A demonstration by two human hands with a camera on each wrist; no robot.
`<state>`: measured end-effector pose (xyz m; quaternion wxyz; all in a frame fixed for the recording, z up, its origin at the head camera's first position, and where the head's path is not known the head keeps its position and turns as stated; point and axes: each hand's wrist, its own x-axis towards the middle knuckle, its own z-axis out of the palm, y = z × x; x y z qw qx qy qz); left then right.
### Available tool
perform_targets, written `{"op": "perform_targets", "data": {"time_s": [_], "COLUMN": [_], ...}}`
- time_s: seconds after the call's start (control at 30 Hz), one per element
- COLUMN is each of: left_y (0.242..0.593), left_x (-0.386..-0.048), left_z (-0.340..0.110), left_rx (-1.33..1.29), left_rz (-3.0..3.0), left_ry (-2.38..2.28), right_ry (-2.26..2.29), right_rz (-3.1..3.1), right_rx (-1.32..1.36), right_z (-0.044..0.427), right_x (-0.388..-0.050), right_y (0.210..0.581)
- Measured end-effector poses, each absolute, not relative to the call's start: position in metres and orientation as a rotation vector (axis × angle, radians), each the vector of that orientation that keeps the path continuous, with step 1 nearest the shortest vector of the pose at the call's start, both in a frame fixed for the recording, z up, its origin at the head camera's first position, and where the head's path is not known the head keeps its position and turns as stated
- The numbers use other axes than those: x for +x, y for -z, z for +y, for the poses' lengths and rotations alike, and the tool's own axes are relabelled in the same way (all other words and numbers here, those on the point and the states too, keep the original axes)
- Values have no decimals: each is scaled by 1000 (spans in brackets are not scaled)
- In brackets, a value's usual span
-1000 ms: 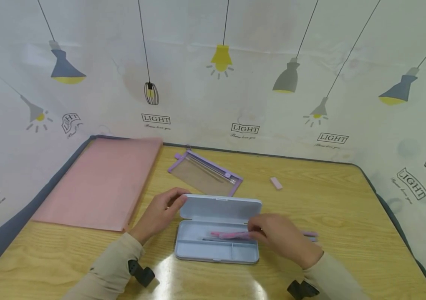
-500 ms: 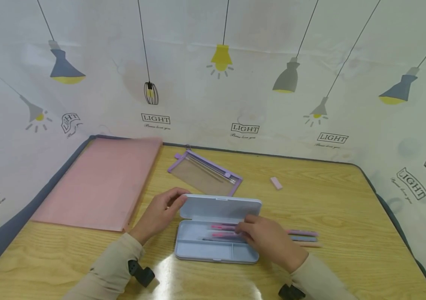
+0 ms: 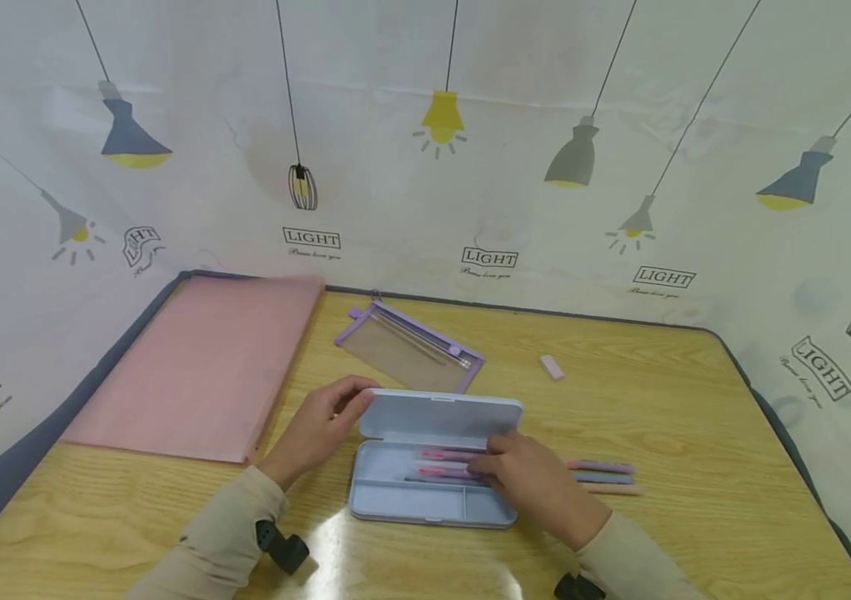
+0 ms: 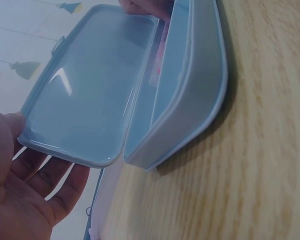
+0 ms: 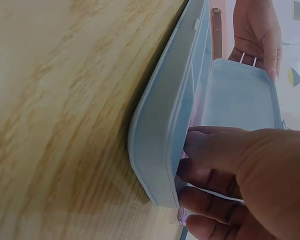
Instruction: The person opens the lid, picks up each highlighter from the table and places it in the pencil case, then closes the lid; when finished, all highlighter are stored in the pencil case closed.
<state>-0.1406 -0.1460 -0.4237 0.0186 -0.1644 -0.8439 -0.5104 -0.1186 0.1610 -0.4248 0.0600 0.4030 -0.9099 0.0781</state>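
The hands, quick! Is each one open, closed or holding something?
Left hand: closed, pinching the blue lid by its corner.
Right hand: in the case at the pens; can't tell if it's gripping one.

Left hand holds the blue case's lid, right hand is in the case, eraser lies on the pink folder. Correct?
The eraser isn't on the pink folder; the head view shows it on the wooden table. The left hand does hold the lid, and the right hand is in the case.
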Motion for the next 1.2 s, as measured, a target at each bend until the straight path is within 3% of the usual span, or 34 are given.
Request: {"op": "perform_targets", "data": {"time_s": [0.37, 0.67, 0.87, 1.2], "left_y": [424, 426, 425, 425], "left_x": [-139, -140, -141, -141], "left_z": [-145, -145, -145, -145], "left_rx": [-514, -510, -512, -512], "left_rz": [-2627, -2628, -2627, -2626], "left_ry": [1572, 1557, 1546, 1541], "right_ry": [-334, -496, -549, -546], "right_rz": [-2743, -3095, -3179, -3258], "right_rx": [1136, 710, 588, 567], "right_z": [183, 252, 291, 311], "right_x": [-111, -124, -138, -147], "right_y": [410, 389, 399, 417]}}
